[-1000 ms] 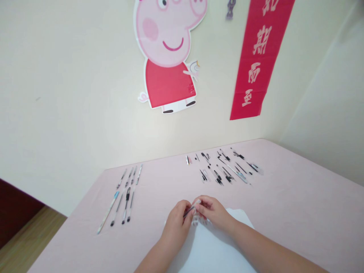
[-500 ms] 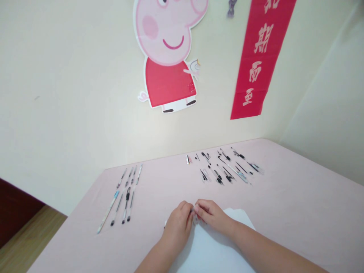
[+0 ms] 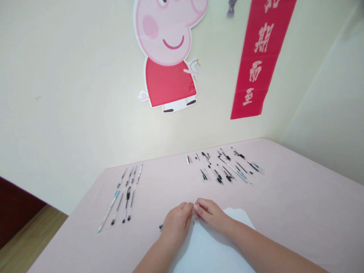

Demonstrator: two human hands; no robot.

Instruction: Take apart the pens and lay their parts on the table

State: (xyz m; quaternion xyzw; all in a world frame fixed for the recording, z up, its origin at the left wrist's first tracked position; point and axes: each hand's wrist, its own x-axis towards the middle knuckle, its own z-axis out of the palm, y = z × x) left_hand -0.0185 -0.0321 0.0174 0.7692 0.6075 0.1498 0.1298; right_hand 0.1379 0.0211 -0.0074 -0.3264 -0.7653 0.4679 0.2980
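While white paper (image 3: 213, 248) lies nearest, left hand (image 3: 176, 223) looks clamped round a dark-ended pen (image 3: 161, 226)!
Right hand (image 3: 211, 212) meets it at the fingertips, its grip hidden, can't tell; across the surface (image 3: 167, 182), two rows of pens (image 3: 127, 194) look done; farther, loose parts (image 3: 228, 176) seem left

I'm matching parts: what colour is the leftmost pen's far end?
The far end is light blue, clearest in head view.

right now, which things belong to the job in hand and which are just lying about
Likely part of the job:
left hand and right hand, fingertips together
dark-ended stick protruding from the left hand
pens lined up on the left
loose pen parts, far right

Apparently just about:
white paper below the hands
pig cutout and red banner on the wall
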